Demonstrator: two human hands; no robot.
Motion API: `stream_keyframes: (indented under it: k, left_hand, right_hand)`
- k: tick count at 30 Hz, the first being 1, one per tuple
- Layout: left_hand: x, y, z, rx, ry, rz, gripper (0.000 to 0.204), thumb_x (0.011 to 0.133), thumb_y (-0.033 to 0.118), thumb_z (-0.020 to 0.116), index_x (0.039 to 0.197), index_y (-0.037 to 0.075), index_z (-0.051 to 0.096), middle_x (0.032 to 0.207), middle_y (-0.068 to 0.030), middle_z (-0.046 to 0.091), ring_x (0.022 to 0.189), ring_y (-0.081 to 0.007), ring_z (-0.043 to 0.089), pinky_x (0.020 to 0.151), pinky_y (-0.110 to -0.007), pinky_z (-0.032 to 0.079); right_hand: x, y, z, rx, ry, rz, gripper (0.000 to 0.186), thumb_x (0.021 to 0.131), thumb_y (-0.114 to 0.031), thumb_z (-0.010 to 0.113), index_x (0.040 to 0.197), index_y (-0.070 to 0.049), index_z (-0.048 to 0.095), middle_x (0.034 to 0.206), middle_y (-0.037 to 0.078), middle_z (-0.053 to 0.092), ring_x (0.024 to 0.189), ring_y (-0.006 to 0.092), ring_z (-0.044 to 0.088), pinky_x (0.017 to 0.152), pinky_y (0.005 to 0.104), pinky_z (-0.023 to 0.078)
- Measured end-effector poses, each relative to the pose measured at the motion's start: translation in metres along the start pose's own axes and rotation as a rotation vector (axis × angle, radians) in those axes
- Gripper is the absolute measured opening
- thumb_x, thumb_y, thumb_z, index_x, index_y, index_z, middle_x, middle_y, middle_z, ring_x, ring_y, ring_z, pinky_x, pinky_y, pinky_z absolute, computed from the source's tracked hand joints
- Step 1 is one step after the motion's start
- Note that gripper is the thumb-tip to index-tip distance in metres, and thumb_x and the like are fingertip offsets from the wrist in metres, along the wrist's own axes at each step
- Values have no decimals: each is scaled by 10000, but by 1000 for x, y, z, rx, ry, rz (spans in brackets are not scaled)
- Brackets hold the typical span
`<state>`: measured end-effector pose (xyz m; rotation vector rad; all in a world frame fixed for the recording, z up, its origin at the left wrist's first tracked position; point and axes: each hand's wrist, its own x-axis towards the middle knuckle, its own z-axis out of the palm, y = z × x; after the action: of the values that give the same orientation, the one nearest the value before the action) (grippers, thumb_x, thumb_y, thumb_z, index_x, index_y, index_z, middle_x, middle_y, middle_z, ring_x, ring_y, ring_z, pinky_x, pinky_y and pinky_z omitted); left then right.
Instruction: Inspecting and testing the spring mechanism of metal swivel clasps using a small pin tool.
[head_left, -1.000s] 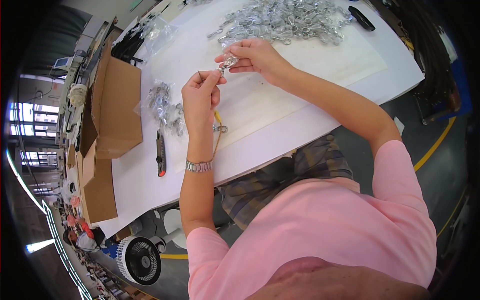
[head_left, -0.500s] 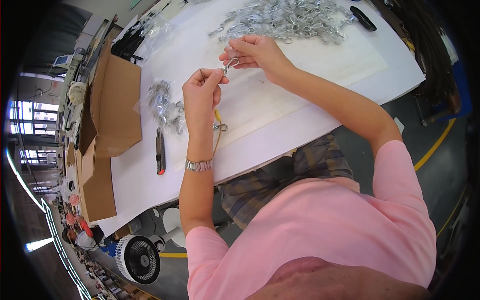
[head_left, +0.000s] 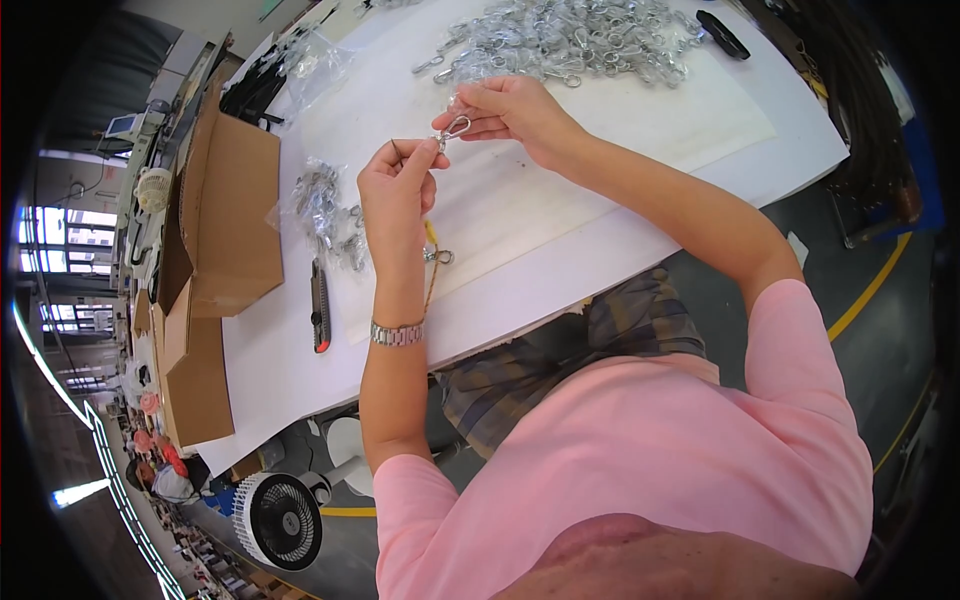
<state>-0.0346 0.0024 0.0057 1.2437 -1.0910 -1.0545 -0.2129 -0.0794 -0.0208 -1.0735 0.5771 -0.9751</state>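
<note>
My left hand (head_left: 395, 190) is closed in a pinch on a small silver metal snap hook (head_left: 460, 126), whose loop points up toward the other hand. My right hand (head_left: 530, 112) is closed on a small clear plastic bag (head_left: 457, 105) just above the hook. A thin dark wire or cord end shows by my left fingers. Below my left palm lies a cord with a yellow part (head_left: 431, 233) and a metal ring (head_left: 445, 257). Beyond my hands is a big pile of bagged metal hooks (head_left: 580, 45).
On the white tabletop (head_left: 270, 345), a utility knife (head_left: 320, 305) lies left of my wrist, below a smaller heap of hooks (head_left: 320, 200). An open cardboard box (head_left: 235, 210) stands at the left edge. A black object (head_left: 723, 36) lies far right; a fan (head_left: 280, 520) stands below.
Both hands have shifted slightly left, with the snap hook and plastic bag still between them. Everything else on the table stays as it was.
</note>
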Motion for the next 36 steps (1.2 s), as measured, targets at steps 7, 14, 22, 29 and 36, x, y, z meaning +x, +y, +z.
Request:
stream_keyframes:
  k: [7, 14, 22, 29, 36]
  left_hand:
    - [-2, 2, 1, -38, 27, 20, 127, 952, 103, 699, 930, -17, 662, 818, -76, 689, 482, -15, 404, 427, -186, 250]
    - [-1, 1, 1, -64, 62, 60, 152, 966, 122, 691, 930, -21, 655, 790, -79, 691, 468, -18, 400, 425, -194, 262]
    - [-6, 4, 8, -87, 116, 77, 154, 979, 135, 678, 941, -9, 643, 806, -76, 701, 486, -13, 419, 432, -191, 272]
    - [-4, 1, 6, -98, 103, 82, 163, 982, 143, 678, 931, -9, 649, 803, -76, 699, 477, -15, 417, 431, -191, 275]
    - [-6, 2, 6, -72, 86, 71, 164, 973, 145, 683, 932, -11, 652, 796, -72, 693, 477, -16, 415, 435, -190, 276]
  right_hand:
    - [0, 0, 2, -45, -66, -37, 289, 1041, -276, 585, 1172, -33, 669, 1166, 125, 752, 1006, 173, 733, 947, 312, 572]
    - [2, -1, 3, -14, -114, -28, 321, 1028, -200, 570, 1280, -14, 640, 1239, 128, 723, 1100, 200, 717, 977, 329, 565]
    - [-1, 3, 9, -50, -139, -76, 333, 1041, -246, 581, 1273, -16, 644, 1225, 125, 724, 1112, 213, 715, 981, 340, 564]
    - [-2, -2, 11, -4, -95, -5, 386, 1077, -323, 517, 1270, -16, 648, 1228, 132, 724, 1115, 212, 713, 997, 336, 553]
    - [-2, -4, 9, 148, -64, 50, 405, 1056, -337, 517, 1226, -1, 666, 1200, 133, 742, 1089, 210, 720, 965, 325, 561]
